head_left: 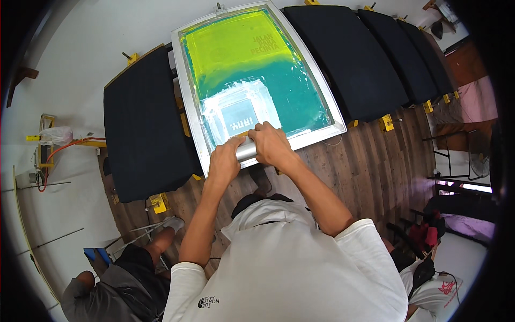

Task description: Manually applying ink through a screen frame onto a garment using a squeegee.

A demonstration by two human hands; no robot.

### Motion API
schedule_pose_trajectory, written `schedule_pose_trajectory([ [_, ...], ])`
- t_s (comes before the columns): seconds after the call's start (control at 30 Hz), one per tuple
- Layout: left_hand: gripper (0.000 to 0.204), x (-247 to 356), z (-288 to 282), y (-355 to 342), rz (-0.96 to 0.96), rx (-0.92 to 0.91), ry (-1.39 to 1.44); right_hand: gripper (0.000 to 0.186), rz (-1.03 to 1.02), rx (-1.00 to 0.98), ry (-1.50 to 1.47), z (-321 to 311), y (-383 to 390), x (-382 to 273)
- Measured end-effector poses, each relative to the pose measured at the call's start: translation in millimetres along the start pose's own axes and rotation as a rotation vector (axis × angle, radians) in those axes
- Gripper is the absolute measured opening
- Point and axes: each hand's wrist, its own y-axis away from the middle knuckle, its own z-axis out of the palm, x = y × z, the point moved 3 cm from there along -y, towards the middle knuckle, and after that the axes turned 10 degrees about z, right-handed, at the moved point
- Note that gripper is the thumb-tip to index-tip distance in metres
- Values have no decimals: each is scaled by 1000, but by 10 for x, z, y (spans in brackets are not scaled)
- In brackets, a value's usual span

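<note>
A screen-printing frame (189,102) with a pale metal rim lies ahead of me. Its mesh (300,88) is teal, with a yellow-green coating on the far half. White ink (264,104) surrounds a small stencil area with pale lettering near the close end. My left hand (225,161) and my right hand (270,144) both grip a squeegee (247,152) with a silver handle, close to the frame's near edge. The fingers of each hand are wrapped over its top. The squeegee's blade is mostly hidden.
Black-covered printing boards (145,118) stand left and right of the frame, with yellow clamps (386,123) at their ends. Another person (120,282) sits at lower left; a further person (434,290) is at lower right. A red hose (56,150) runs at the left.
</note>
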Motion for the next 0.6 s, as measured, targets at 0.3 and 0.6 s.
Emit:
schedule_pose_trajectory([
  [0.3, 31, -349, -260, -392, -62, -339, 126, 31, -5, -290, 103, -298, -454, -3],
  [0.6, 47, -389, -83, -310, 189, 301, 67, 41, -140, 122, 59, 63, -528, 9],
])
